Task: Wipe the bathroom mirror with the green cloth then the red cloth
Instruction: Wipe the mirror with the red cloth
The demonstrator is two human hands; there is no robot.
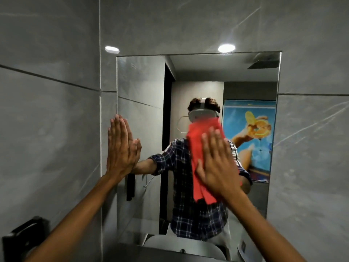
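A rectangular mirror (251, 87) hangs on a grey tiled wall in front of me. My right hand (217, 163) lies flat on the red cloth (196, 148) and presses it against the glass near the mirror's middle. The cloth hangs in folds below and left of the palm. My left hand (120, 146) rests flat, fingers together, on the mirror's left edge, holding nothing. No green cloth is in view. The glass reflects a person in a checked shirt with a head-worn camera.
Grey tiled walls (47, 129) meet in a corner just left of the mirror. A black holder (24, 237) is fixed low on the left wall. A white basin rim (185, 246) shows below the mirror. A colourful poster (251, 137) appears in the reflection.
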